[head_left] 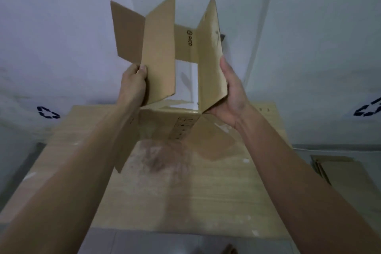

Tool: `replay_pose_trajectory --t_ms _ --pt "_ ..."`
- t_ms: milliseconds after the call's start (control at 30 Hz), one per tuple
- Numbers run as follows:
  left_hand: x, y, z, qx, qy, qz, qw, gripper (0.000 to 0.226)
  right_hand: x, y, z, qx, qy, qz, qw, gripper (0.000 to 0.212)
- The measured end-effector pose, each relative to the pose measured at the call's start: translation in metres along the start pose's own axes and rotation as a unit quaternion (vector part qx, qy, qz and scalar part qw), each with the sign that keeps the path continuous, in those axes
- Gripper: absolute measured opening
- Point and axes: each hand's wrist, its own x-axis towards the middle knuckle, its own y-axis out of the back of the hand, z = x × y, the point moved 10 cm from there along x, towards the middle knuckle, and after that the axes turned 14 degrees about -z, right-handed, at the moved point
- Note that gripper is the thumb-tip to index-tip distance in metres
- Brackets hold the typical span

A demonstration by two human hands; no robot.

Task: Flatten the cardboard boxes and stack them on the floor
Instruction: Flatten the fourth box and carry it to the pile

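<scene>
Cardboard box [162,51], opened at both ends with its flaps splayed, is held up at the centre of the frame against a pale wall. The left hand [133,82] pinches the left panel between thumb and fingers; the right hand [231,97] cups the right panel's lower edge with an open palm. Below lies a light wooden table [185,187], its top scuffed and spotted with white marks. At the right edge of the frame, flattened cardboard pieces [334,171] lie stacked on the grey floor. Dark recycling symbols [48,112] show on the white material at mid-left and mid-right.
</scene>
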Motion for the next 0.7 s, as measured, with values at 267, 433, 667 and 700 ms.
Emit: replay_pose_trajectory --t_ms 267,433,667,700 --pt "-0.063 0.031 -0.116 -0.077 0.069 -0.066 0.992 0.048 -0.017 -0.068 0.095 -0.171 -0.123 0.021 0.977 0.090" --pt "-0.114 0.013 -0.265 -0.131 0.171 -0.134 0.967 0.050 -0.050 -0.059 0.210 -0.149 -0.237 0.083 0.956 0.079" --pt "-0.159 0.014 -0.233 -0.313 0.221 -0.240 0.892 0.085 -0.103 -0.022 0.188 -0.282 -0.153 0.296 0.900 0.033" --pt "-0.160 0.017 -0.232 -0.275 0.223 -0.251 0.901 0.081 -0.113 -0.012 0.182 -0.340 -0.151 0.330 0.868 0.043"
